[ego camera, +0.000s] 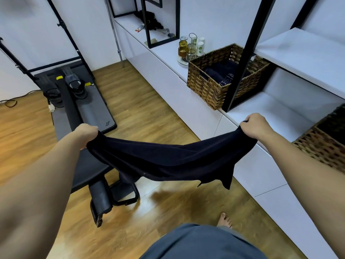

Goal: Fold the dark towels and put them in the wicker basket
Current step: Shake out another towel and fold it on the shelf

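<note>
Wood-plank floor, white wall, long white cabinet top along right side.

Left hand: fingers curled round one end of dark towel, fist tight. Right hand: same grip on opposite end, just at front edge of cabinet top. Both arms extended, hands well apart.

Dark towel: held in air above floor, stretched between hands, sagging in middle; loose corners hanging below on right part.

Wicker basket: on cabinet top, beyond right hand, partly behind black upright post. Dark folded cloth inside, pale lettering on it, not legible.

Second wicker basket: far right edge, partly cut off.

Cluster of glasses and cups: on cabinet top just beyond wicker basket.

Dark exercise machine: on floor at left, below left arm.

Bare foot: on floor, near bottom.
</note>
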`<state>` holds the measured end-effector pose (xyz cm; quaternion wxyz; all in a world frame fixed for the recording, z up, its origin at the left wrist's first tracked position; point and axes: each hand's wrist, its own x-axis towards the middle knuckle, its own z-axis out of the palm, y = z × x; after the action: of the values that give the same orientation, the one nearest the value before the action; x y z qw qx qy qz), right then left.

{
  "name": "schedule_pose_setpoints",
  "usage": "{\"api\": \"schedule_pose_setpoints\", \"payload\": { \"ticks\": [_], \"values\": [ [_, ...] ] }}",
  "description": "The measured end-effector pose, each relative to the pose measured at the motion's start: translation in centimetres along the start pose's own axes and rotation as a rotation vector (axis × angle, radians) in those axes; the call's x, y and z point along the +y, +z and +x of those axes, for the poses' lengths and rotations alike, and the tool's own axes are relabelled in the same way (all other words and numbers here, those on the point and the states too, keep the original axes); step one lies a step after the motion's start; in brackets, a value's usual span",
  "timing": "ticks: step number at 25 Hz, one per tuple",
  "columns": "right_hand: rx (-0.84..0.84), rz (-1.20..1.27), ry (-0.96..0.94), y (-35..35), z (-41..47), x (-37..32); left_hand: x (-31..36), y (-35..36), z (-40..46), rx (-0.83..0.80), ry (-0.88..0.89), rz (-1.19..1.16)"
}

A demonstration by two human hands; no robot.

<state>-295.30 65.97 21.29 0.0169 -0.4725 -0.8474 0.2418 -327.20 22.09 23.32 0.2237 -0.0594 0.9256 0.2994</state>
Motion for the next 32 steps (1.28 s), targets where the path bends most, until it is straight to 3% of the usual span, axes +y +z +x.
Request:
{"api": "schedule_pose_setpoints", "payload": {
  "ticks": [3,7,12,17,22,24,28,32],
  "values": [
    [0.101,-0.068,-0.075,0.3,-0.5,-0.4,0.2,0.2,-0.8,-0.154,-0.055,-0.046],
    [0.283,-0.061,0.04,1.0,-0.7,-0.7,-0.2,-0.1,-0.5,-0.144,-0.039,-0.031],
    [0.16,0.439,0.196,1.7,-0.1,-0.4,-0.6,0.0,0.3,-0.129,-0.017,-0.024],
    [-0.034,0.312,0.196,1.2,0.9,-0.5,-1.2,0.0,1.0,-0.09,-0.005,-0.087],
    [-0.231,0.471,0.238,1.6,1.0,-0.3,-1.8,0.3,1.0,-0.117,0.001,-0.132],
    [-0.204,0.398,0.177,2.3,1.0,0.0,-2.0,0.4,1.0,-0.098,0.01,-0.132],
    [0.027,0.14,-0.012,3.2,-0.2,-0.8,-2.7,0.0,1.5,-0.055,0.038,-0.147],
    [0.043,0.379,0.119,3.3,0.3,-0.6,-3.2,0.0,1.3,-0.08,0.039,-0.17]
  ]
}}
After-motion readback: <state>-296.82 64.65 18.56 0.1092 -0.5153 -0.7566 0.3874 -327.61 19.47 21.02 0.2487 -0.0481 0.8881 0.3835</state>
